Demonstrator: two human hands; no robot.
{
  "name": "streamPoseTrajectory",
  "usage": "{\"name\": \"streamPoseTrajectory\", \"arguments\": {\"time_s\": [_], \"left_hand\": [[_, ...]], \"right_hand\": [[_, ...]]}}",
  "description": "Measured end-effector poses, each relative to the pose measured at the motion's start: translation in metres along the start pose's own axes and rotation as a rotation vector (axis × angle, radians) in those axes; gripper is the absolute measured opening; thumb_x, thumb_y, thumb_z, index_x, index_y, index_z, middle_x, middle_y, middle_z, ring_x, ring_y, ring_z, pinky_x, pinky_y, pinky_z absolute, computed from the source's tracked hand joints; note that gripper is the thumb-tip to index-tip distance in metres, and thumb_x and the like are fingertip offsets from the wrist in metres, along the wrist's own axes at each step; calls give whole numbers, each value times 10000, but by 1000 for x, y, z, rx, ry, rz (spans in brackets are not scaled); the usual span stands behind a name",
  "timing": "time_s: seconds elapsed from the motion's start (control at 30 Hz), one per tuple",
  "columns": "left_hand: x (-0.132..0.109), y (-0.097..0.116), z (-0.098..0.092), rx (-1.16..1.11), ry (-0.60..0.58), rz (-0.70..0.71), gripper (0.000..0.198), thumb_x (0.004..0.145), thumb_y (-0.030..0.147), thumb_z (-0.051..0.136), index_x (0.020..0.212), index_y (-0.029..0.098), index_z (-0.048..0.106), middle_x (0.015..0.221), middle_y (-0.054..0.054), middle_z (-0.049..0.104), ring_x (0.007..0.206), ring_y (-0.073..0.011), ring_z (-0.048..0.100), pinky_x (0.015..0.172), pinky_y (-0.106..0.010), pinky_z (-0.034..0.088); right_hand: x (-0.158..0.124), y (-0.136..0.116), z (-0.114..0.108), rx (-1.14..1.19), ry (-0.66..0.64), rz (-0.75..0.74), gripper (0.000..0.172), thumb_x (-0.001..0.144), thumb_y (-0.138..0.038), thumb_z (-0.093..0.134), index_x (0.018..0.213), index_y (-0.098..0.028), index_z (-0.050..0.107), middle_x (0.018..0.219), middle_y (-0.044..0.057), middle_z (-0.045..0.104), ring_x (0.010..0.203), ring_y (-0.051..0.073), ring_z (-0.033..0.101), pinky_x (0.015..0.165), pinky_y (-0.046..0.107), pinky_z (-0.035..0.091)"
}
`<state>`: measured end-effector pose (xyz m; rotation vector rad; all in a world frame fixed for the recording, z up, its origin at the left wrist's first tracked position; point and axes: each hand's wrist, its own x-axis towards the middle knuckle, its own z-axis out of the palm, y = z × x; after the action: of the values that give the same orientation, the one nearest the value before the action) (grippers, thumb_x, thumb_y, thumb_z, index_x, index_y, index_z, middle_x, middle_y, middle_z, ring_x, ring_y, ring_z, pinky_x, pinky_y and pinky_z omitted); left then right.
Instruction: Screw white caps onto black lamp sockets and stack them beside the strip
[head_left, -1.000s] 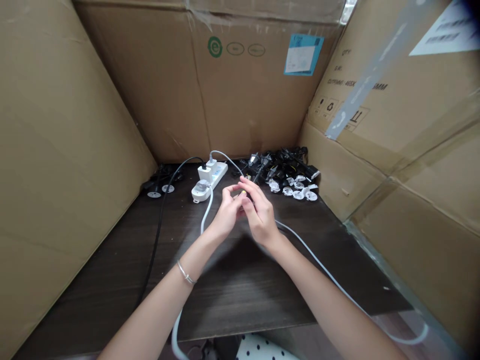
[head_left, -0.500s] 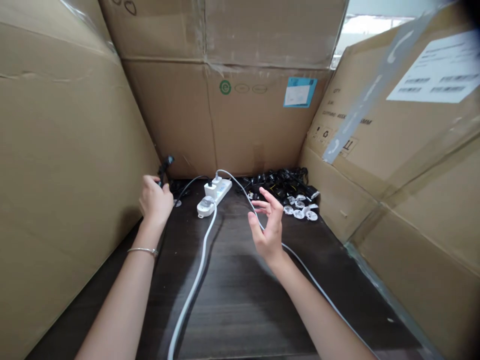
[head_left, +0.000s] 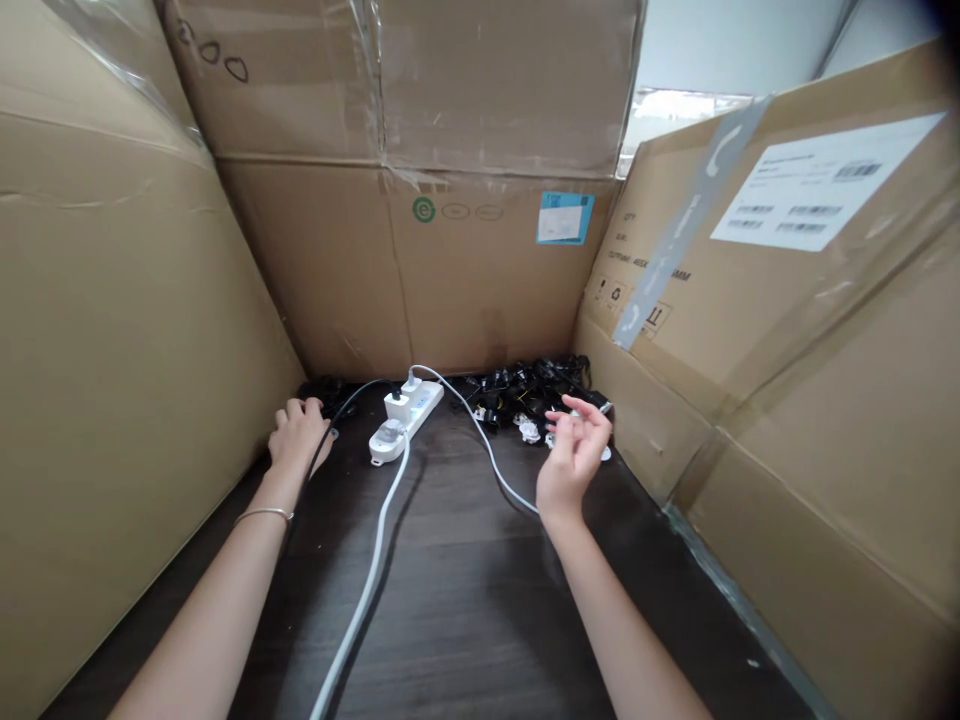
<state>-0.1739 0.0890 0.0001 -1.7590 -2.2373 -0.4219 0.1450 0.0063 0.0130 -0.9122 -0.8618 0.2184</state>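
My left hand (head_left: 298,435) rests palm down at the back left of the dark table, on or just by a small heap of black cords (head_left: 319,392). Whatever lies under its fingers is hidden. My right hand (head_left: 576,455) hangs with its fingers apart, holding nothing, just in front of a pile of black power cords (head_left: 525,385) mixed with white plug parts (head_left: 529,430). Between the hands stands a white power strip (head_left: 405,420) with white adapters plugged in. A white cable (head_left: 367,575) runs from it toward me, and a second white cable (head_left: 480,440) arcs behind my right wrist.
A dark wood-grain table (head_left: 465,610) carries everything. Large cardboard boxes (head_left: 480,280) wall off the back, left and right sides. A black cable (head_left: 322,450) runs from the strip past my left hand. A printed label (head_left: 825,180) sits on the right box.
My left hand has dropped from holding a black plug up near the left box to the heap at the back left, and the plug no longer shows. My right hand has moved slightly toward the pile.
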Motion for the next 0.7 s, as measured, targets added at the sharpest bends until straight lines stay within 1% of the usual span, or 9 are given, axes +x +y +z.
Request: {"name": "streamPoseTrajectory", "arguments": {"time_s": [0.13,0.2,0.27,0.33,0.43,0.5,0.57,0.63,0.7], "left_hand": [[-1,-1,-2,35,-70,52,399,826,352,393,1165,175,507,1192,-178,408,1069,-363,395,760,-453,452],[-4,1,-6,45,-76,52,461,821,377,404,1238,191,465,1230,-192,382,1084,-380,384,779,-477,438],[-7,4,-15,64,-52,66,530,825,366,405,1327,199,368,1273,-203,348,1092,-385,386,788,-491,428],[-9,8,-31,74,-11,87,553,835,324,388,1365,190,304,1293,-207,339,1093,-383,393,789,-499,423],[-14,19,-65,31,85,40,460,855,243,314,1299,161,401,1250,-206,406,1087,-385,404,791,-514,412],[-22,37,-88,-32,210,0,394,848,226,320,1186,133,502,1161,-201,481,1048,-379,432,773,-495,419],[-38,65,-102,-128,372,16,350,846,231,344,1110,114,542,1061,-174,541,976,-338,478,758,-444,426],[-59,100,-102,-285,426,223,308,857,222,351,1073,142,556,1000,-122,579,915,-270,514,777,-391,420],[-80,132,-90,-432,393,390,262,861,203,364,987,156,588,955,-94,602,904,-233,530,798,-356,409]], "right_hand": [[18,13,-9,-26,152,26,179,828,-220,402,1002,-181,424,1009,54,518,767,104,556,740,270,446],[25,18,-14,-161,173,48,189,822,-225,355,997,-169,400,1002,69,517,778,111,557,735,268,455],[34,21,-19,-377,132,72,232,827,-225,282,1018,-142,383,1008,102,524,812,125,557,734,271,462],[45,21,-22,-500,51,67,263,816,-213,278,1014,-118,422,990,118,548,848,140,553,756,274,459],[68,21,-22,-630,-136,28,253,755,-151,369,926,-129,554,958,90,594,881,148,545,837,273,428],[83,24,-20,-757,-256,19,273,717,-109,415,903,-146,612,986,89,602,963,181,516,898,307,389],[91,30,-16,-880,-361,43,263,704,-93,452,870,-158,645,963,97,606,977,206,510,885,327,391],[93,38,-12,-989,-435,75,242,714,-105,484,873,-170,654,933,96,601,935,206,532,844,327,411],[90,44,-8,-1081,-456,92,279,740,-110,479,961,-182,634,976,97,579,915,199,552,818,328,423]]}}
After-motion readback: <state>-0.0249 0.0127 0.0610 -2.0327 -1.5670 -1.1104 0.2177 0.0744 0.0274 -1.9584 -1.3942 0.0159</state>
